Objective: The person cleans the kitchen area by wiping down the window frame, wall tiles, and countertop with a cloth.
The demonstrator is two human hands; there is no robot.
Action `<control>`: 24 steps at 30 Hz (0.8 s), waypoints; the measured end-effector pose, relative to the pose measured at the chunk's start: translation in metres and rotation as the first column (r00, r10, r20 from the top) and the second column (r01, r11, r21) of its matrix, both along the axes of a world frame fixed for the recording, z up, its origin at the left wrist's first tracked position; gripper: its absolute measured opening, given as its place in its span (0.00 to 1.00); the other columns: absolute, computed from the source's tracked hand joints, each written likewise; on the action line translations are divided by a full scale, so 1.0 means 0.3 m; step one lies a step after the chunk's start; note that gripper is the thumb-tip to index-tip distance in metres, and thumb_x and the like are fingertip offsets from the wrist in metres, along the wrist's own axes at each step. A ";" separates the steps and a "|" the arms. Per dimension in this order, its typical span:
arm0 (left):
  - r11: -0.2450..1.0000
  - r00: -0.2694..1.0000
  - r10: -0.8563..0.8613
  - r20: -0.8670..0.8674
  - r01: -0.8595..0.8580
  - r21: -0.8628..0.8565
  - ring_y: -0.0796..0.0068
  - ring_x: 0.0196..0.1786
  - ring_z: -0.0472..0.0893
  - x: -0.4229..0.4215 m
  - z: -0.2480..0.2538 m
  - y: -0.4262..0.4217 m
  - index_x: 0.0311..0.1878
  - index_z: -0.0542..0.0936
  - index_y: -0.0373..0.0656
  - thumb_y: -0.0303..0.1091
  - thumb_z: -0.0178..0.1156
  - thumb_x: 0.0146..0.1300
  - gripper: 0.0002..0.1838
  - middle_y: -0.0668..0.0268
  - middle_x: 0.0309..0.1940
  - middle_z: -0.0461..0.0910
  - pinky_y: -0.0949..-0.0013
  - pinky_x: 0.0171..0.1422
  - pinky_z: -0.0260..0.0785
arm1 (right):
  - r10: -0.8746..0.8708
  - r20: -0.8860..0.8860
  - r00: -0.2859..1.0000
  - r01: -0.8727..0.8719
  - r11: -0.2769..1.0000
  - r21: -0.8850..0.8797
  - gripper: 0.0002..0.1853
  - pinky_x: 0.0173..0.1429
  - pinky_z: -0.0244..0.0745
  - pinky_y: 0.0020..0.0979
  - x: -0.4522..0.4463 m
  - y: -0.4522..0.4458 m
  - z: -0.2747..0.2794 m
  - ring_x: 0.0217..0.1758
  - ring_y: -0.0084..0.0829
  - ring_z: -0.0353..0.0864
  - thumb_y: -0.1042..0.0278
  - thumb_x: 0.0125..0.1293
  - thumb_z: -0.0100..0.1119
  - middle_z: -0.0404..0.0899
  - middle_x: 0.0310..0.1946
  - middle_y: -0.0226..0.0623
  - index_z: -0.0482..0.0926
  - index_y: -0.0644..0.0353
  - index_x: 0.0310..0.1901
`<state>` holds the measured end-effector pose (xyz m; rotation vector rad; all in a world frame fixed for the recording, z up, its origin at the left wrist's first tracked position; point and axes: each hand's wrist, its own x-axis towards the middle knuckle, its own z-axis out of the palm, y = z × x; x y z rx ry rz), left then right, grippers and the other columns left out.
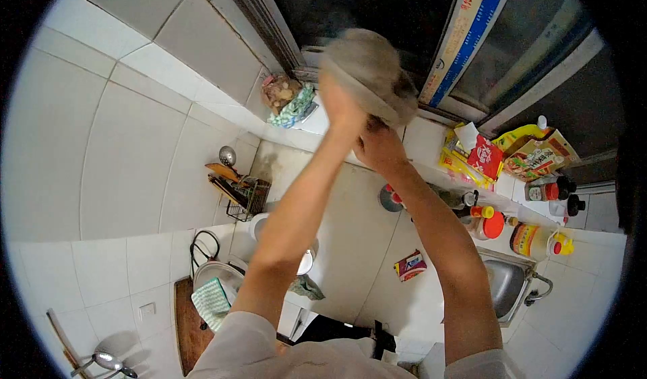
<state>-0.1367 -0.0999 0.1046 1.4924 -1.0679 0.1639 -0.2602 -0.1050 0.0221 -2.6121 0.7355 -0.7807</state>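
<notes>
Both of my arms reach up and forward toward the window above the counter. A greyish-brown bundle (pixel 367 75), blurred by motion and apparently cloth, is held up in front of the dark window. My left hand (pixel 344 106) grips it from the left side, its fingers partly smeared and hidden. Just below and to the right, my right hand (pixel 381 146) is closed on the bundle's lower end. The two hands are close together.
Food packets (pixel 485 156) and bottles (pixel 492 225) line the ledge at right, near a metal sink (pixel 505 286). A knife rack (pixel 251 197) stands left. A small box (pixel 410 266) lies on the counter (pixel 367 244). A checked cloth (pixel 214 303) hangs over a pot.
</notes>
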 end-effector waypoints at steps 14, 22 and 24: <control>0.387 0.710 -0.184 0.680 -0.584 0.714 0.51 0.53 0.88 0.336 0.029 -0.046 0.48 0.89 0.39 0.42 0.67 0.63 0.17 0.48 0.48 0.88 0.56 0.57 0.82 | 0.104 0.062 0.993 -0.102 0.994 -0.042 0.15 0.84 0.60 0.46 -0.015 -0.013 0.054 0.75 0.49 0.72 0.66 0.71 0.58 0.77 0.66 0.54 0.78 0.70 0.51; 0.588 0.826 0.047 0.561 -0.477 0.653 0.48 0.45 0.90 0.223 0.009 -0.017 0.37 0.90 0.40 0.37 0.72 0.55 0.11 0.49 0.39 0.89 0.54 0.50 0.83 | 0.099 0.090 0.991 -0.088 0.989 -0.121 0.17 0.82 0.61 0.48 0.001 -0.008 0.032 0.70 0.52 0.75 0.64 0.68 0.59 0.79 0.62 0.58 0.80 0.71 0.49; 0.690 0.873 0.001 0.488 -0.354 0.631 0.46 0.44 0.89 0.178 0.006 -0.004 0.36 0.89 0.40 0.36 0.72 0.53 0.11 0.48 0.38 0.89 0.51 0.48 0.83 | 0.092 0.040 0.995 -0.087 0.991 -0.099 0.17 0.81 0.63 0.49 0.002 -0.007 0.030 0.67 0.53 0.76 0.64 0.69 0.59 0.80 0.60 0.59 0.80 0.71 0.50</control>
